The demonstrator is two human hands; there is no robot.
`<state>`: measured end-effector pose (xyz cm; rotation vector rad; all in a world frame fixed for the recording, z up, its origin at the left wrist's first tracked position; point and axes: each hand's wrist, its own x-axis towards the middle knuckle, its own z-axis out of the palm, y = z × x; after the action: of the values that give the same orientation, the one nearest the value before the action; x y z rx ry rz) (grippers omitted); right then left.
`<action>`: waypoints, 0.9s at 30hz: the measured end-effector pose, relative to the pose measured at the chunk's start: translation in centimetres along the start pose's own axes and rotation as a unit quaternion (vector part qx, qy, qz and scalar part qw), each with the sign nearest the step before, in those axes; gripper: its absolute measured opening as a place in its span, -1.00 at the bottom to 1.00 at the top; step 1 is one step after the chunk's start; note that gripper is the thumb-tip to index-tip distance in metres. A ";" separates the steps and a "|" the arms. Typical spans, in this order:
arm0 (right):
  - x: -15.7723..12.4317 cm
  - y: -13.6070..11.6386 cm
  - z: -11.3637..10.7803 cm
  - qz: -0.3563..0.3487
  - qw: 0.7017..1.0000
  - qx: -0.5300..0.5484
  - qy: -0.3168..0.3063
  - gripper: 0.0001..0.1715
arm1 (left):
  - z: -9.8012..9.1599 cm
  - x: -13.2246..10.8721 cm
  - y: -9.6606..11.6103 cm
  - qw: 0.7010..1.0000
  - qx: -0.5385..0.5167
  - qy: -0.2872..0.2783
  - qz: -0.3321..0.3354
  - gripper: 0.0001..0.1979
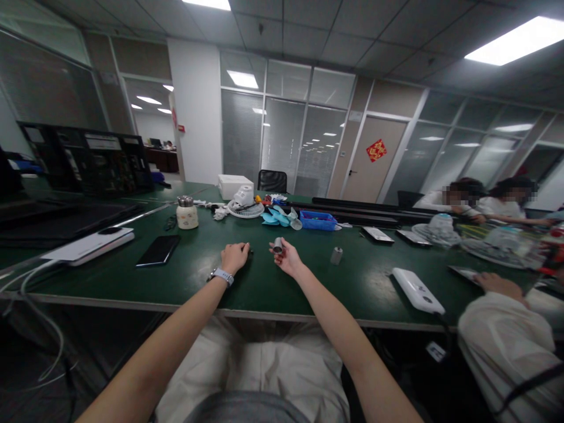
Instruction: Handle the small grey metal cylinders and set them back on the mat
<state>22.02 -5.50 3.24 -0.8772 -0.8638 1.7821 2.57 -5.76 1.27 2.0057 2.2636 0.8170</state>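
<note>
My right hand (pixel 288 258) is closed around a small silver metal cylinder (pixel 277 245), held just above the green table with one end facing me. To its left, my left hand (pixel 235 257) rests low over the tabletop with its fingers curled together. A tiny dark piece (pixel 251 252) shows beside those fingertips; whether they grip it I cannot tell. A second silver metal cylinder (pixel 336 255) stands upright on the table, right of my right hand.
Beyond my hands are a white fan (pixel 245 208), light-blue fan blades (pixel 277 217) and a blue tray (pixel 318 221). A black phone (pixel 157 251) and a patterned jar (pixel 187 214) lie left. A white power bank (pixel 418 291) is at right, near another person's hand (pixel 502 286).
</note>
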 end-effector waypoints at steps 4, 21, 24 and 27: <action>0.1 0.0 -0.1 -0.003 1.000 -0.003 0.002 -0.53 | -0.1 0.0 0.0 1.000 -0.001 -0.006 -0.003 -0.48; -0.4 -0.1 0.1 0.043 0.996 0.078 -0.011 -0.51 | 0.3 0.2 -0.3 1.000 -0.008 0.000 0.003 -0.50; -0.8 -0.2 0.3 0.043 0.995 0.089 -0.025 -0.46 | 0.3 0.2 -0.3 1.000 -0.009 0.000 0.002 -0.50; -1.0 -0.3 0.3 0.047 0.994 0.097 -0.027 -0.49 | 0.3 0.2 -0.3 1.000 -0.010 0.002 0.003 -0.51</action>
<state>22.16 -6.36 3.80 -0.7574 -0.6778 1.9428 2.36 -5.49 0.91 2.0055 2.2447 0.8414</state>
